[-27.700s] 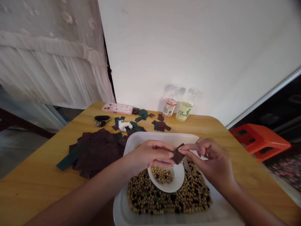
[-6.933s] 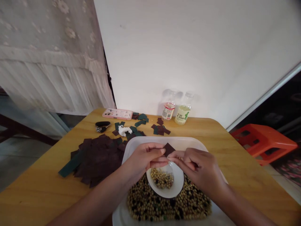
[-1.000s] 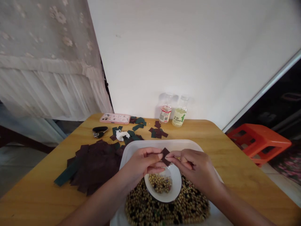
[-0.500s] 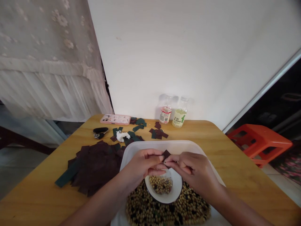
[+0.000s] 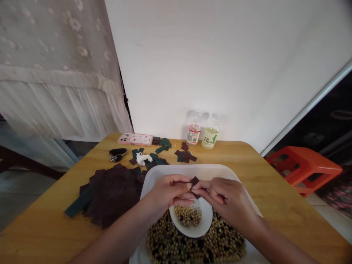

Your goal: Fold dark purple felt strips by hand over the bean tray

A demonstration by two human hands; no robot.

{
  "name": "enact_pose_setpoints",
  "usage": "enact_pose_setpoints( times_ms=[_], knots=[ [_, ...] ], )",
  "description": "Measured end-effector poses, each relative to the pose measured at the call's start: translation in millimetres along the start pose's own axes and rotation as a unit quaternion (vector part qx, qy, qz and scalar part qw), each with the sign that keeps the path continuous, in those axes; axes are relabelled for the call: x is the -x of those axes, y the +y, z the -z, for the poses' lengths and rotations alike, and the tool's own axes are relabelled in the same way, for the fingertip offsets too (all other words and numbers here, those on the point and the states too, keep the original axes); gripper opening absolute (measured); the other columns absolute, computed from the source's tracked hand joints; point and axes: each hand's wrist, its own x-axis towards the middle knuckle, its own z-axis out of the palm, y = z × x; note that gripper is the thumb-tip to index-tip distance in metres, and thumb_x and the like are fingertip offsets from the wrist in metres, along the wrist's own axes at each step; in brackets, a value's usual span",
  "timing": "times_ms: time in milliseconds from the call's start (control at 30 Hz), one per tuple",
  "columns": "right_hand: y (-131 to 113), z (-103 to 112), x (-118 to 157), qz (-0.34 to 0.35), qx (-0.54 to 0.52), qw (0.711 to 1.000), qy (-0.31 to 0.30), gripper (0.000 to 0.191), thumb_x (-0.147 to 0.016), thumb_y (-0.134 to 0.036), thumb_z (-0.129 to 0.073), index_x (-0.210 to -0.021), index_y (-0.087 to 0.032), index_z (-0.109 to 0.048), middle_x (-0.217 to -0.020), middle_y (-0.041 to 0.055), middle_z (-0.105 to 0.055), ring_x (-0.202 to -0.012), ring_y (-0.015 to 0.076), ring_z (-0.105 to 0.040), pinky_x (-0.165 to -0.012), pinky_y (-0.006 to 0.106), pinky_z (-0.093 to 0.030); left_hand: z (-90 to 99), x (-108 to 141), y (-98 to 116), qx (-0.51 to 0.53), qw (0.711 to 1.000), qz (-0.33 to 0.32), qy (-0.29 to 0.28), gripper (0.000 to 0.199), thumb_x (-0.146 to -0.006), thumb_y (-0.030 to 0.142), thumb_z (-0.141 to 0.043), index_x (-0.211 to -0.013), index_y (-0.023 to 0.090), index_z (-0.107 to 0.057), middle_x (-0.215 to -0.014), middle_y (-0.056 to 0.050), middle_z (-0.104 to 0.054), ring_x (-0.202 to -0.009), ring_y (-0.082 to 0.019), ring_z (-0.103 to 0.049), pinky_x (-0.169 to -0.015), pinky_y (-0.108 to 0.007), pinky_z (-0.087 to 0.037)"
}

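A small dark brown fabric square point(image 5: 195, 180) is pinched between my two hands above a white bowl point(image 5: 206, 222). My left hand point(image 5: 173, 190) grips it from the left with thumb and fingers closed. From the right, my right hand point(image 5: 224, 194) pinches its near edge; anything tiny between those fingertips is too small to make out. Inside the bowl lie small tan beads point(image 5: 188, 215). The bowl rests in a white tray point(image 5: 165, 169), on a spread of tan beads mixed with dark bits point(image 5: 196, 250).
A heap of dark brown squares point(image 5: 115, 194) lies left of the tray on the wooden table point(image 5: 275, 205). Behind are a phone point(image 5: 135, 139), keys point(image 5: 117, 154), a crumpled tissue point(image 5: 143, 159) and two bottles point(image 5: 194, 134). An orange stool point(image 5: 308, 165) stands at the right.
Both hands stay almost in place, still holding the brown fabric square, which has tilted slightly. The rest of the scene looks the same.
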Motion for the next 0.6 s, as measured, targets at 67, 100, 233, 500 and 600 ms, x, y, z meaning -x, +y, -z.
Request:
enact_pose_setpoints(
  times_ms=[67, 100, 233, 500, 600],
  knots=[
    [1.2, 0.2, 0.7, -0.004, -0.003, 1.000, 0.007, 0.042, -0.080, -0.017, -0.055, -0.051, -0.021, -0.025, -0.050, -0.0025, -0.054, -0.068, 0.0163, -0.067, -0.048, 0.019, -0.044, -0.1, 0.3, -0.1, 0.000, 1.000, -0.002, 0.003, 0.025, -0.062, 0.025, -0.071, -0.082, 0.013, -0.061, -0.068, -0.002, -0.067, -0.061, -0.011, -0.064, -0.065, -0.026, -0.052],
    [1.8, 0.2, 1.0, -0.009, -0.003, 1.000, 0.014, 0.042, -0.080, -0.017, -0.055, -0.051, -0.021, -0.025, -0.050, -0.0024, -0.054, -0.070, 0.0166, -0.067, -0.048, 0.019, -0.045, -0.1, 0.6, 0.0, 0.002, 1.000, -0.003, 0.005, 0.025, -0.061, 0.025, -0.071, -0.081, 0.013, -0.061, -0.066, -0.002, -0.067, -0.060, -0.011, -0.063, -0.065, -0.026, -0.052],
    [2.6, -0.5, 2.3, -0.018, -0.004, 1.000, 0.012, 0.042, -0.080, -0.018, -0.055, -0.051, -0.022, -0.025, -0.047, -0.0030, -0.051, -0.071, 0.0173, -0.067, -0.050, 0.020, -0.046, -0.1, 1.7, 0.5, -0.001, 1.000, -0.001, 0.005, 0.026, -0.061, 0.025, -0.072, -0.082, 0.013, -0.061, -0.066, -0.002, -0.067, -0.061, -0.012, -0.064, -0.065, -0.026, -0.051],
    [0.5, -1.0, 2.3, -0.032, -0.014, 0.999, 0.022, 0.042, -0.079, -0.014, -0.055, -0.051, -0.021, -0.025, -0.048, -0.0034, -0.050, -0.072, 0.0172, -0.067, -0.048, 0.019, -0.045, -1.5, 1.7, 1.1, -0.006, 1.000, 0.002, 0.003, 0.024, -0.061, 0.025, -0.072, -0.079, 0.015, -0.061, -0.064, 0.000, -0.065, -0.061, -0.012, -0.063, -0.066, -0.027, -0.051],
    [0.0, -0.8, 2.3, -0.018, -0.006, 1.000, 0.013, 0.041, -0.079, -0.014, -0.055, -0.050, -0.021, -0.026, -0.048, -0.0035, -0.050, -0.070, 0.0171, -0.067, -0.048, 0.019, -0.045, -2.1, 2.3, 1.7, -0.013, 1.000, -0.001, 0.004, 0.025, -0.061, 0.025, -0.072, -0.080, 0.015, -0.062, -0.066, -0.001, -0.066, -0.061, -0.012, -0.063, -0.067, -0.028, -0.051]
  ],
)
